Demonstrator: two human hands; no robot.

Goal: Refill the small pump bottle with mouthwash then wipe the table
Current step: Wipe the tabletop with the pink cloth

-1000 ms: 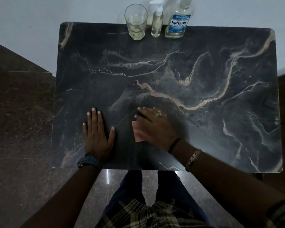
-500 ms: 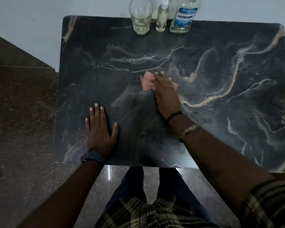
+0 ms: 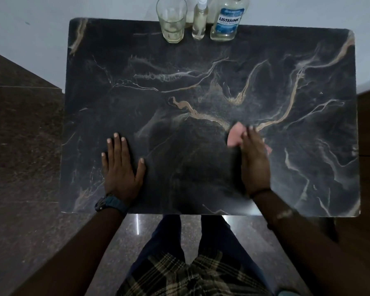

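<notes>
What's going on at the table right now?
A person is wiping the dark marble table. Their right hand presses a pink cloth flat against the top, right of centre, and its blur suggests a stroke in progress. The left hand lies flat on the near left part of the table, fingers spread. At the far edge stand a glass, the small pump bottle and the mouthwash bottle, upright in a row and apart from both hands.

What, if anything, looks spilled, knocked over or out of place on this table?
Nothing stands out. The glass, small pump bottle and mouthwash bottle stand upright at the far edge of the table; no puddle shows. The right hand presses a pink cloth down; the left hand rests flat.
</notes>
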